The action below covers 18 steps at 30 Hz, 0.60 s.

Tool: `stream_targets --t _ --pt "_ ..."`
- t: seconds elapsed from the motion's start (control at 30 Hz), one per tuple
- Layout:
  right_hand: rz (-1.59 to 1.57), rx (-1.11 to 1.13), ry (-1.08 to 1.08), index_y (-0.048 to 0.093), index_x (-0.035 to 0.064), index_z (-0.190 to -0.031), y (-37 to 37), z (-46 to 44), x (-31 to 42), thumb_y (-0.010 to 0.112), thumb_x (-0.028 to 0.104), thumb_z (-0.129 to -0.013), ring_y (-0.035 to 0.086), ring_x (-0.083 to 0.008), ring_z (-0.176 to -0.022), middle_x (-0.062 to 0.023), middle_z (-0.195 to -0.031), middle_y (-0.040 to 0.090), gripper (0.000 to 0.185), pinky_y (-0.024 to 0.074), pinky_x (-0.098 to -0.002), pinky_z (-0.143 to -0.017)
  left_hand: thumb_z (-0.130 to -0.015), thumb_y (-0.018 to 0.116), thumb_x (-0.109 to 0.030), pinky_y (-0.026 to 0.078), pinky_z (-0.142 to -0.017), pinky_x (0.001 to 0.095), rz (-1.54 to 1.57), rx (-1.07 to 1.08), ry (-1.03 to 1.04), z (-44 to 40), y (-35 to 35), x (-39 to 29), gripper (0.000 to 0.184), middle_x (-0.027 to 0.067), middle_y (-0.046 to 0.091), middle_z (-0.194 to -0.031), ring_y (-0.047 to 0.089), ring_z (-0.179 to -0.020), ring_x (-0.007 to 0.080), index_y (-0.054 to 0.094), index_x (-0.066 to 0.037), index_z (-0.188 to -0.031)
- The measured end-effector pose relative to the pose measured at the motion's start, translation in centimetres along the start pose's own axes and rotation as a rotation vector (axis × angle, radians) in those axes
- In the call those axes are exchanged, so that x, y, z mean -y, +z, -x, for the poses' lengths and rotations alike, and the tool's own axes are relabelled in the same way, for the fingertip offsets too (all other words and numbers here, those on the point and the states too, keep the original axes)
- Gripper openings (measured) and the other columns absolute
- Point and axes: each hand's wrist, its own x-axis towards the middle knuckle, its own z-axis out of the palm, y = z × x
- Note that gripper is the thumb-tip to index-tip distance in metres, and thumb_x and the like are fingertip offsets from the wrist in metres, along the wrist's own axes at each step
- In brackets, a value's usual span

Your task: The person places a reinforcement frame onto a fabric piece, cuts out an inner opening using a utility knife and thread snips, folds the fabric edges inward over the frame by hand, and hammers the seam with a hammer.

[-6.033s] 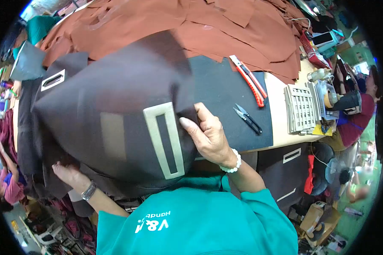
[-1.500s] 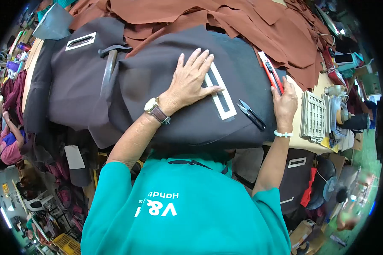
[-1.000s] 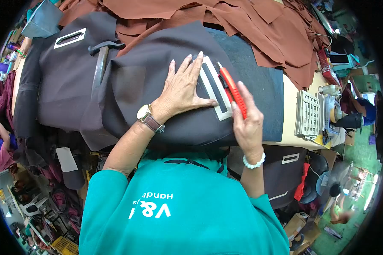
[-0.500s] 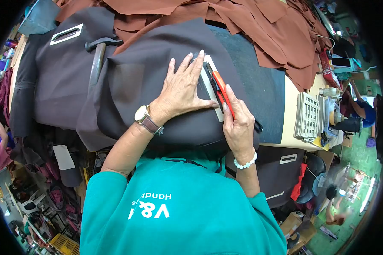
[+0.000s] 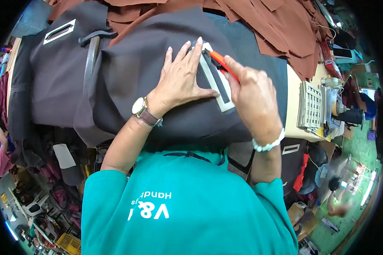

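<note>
Spread flat, my left hand (image 5: 178,83) presses on the dark brown sheet (image 5: 157,121). Its thumb and forefinger rest along the left side of a white rectangular frame (image 5: 226,102) that has a long slot through it. My right hand (image 5: 257,95) is closed around an orange-red box cutter (image 5: 222,63). The cutter's front end is over the upper right part of the frame. Its tip is too small to make out, so I cannot tell whether it touches the sheet.
A hammer (image 5: 91,55) lies on the sheet at the left, near another white frame (image 5: 59,32). Rust-brown pieces (image 5: 281,29) are heaped along the back. White slotted pieces (image 5: 310,106) are stacked at the right, beside a dark mat (image 5: 274,72). Other people are at the far sides.
My right hand has moved right, turning the box cutter so that it slants across the frame's upper part. More of the frame's lower end shows. My left hand stays on the frame.
</note>
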Motion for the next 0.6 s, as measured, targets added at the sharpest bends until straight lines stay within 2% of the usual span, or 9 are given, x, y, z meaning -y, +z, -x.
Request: stream_targets --t 0.1,0.2,0.4,0.6 --pt "0.023 0.127 0.068 0.064 0.0106 -0.111 -1.3 -1.0 0.9 0.058 0.017 -0.086 0.062 -0.0382 -0.072 -0.0242 -0.078 0.061 0.027 0.0499 -0.0438 -0.068 -0.057 0.073 -0.064 0.02 -0.104 0.0603 -0.007 -0.013 0.005 0.1 0.3 0.1 0.122 0.0223 0.038 -0.138 0.031 -0.132 0.0361 0.016 0.003 -0.142" --pt "0.096 0.131 0.061 0.064 0.0106 -0.111 -1.5 -1.0 1.1 0.058 0.016 -0.085 0.061 -0.0395 -0.071 -0.025 -0.077 0.061 0.028 0.0495 -0.0444 -0.067 -0.056 0.072 -0.066 0.02 -0.105 0.0597 -0.006 -0.01 0.0 0.1 0.3 0.2 0.123 0.0226 0.038 -0.137 0.031 -0.132 0.036 0.017 0.002 -0.142" --pt "0.041 0.138 0.064 0.065 0.0101 -0.11 -2.2 0.2 1.1 0.058 0.013 -0.085 0.06 -0.041 -0.071 -0.0267 -0.077 0.059 0.027 0.0488 -0.0451 -0.067 -0.055 0.071 -0.069 0.019 -0.106 0.0584 0.023 -0.018 -0.012 0.0 0.3 0.2 0.124 0.0219 0.039 -0.137 0.031 -0.132 0.0357 0.018 0.002 -0.142" --pt "0.061 0.122 0.026 0.063 0.0104 -0.113 -2.4 2.1 1.0 0.058 0.012 -0.085 0.061 -0.0385 -0.069 -0.0218 -0.077 0.062 0.028 0.0479 -0.0456 -0.064 -0.055 0.071 -0.069 0.019 -0.106 0.0581 0.033 -0.005 -0.02 0.0 0.1 0.1 0.124 0.0212 0.04 -0.136 0.031 -0.132 0.0353 0.018 0.003 -0.142"
